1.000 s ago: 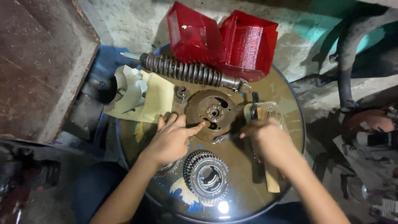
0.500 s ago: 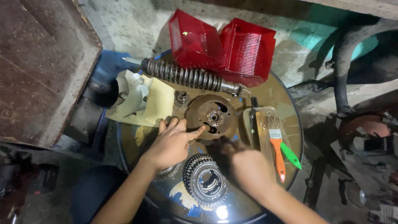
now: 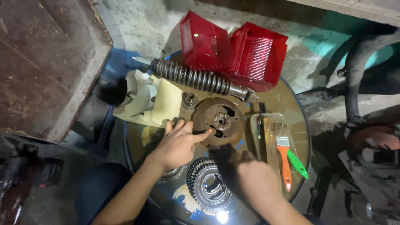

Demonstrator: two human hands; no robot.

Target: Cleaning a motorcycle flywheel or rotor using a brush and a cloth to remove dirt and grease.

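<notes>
A rusty round plate (image 3: 218,120) with holes lies on the round drum top (image 3: 291,104). My left hand (image 3: 179,141) rests on the plate's left rim, with the thumb pressing its face. My right hand (image 3: 246,175) is blurred and hovers just below the plate, next to a toothed gear (image 3: 209,187). I cannot tell whether it holds anything. An orange-handled brush (image 3: 284,156) and a green-handled tool (image 3: 298,163) lie to the right.
A coil-spring shock absorber (image 3: 200,80) lies across the back of the drum, with two red lamp lenses (image 3: 233,50) behind it. Pale paper (image 3: 160,104) sits at the left. A rusty metal slab (image 3: 46,62) stands left; a hose (image 3: 354,75) runs on the right.
My right hand has left the brush area at the right and moved down and left, toward the gear. My left hand has stayed on the plate.
</notes>
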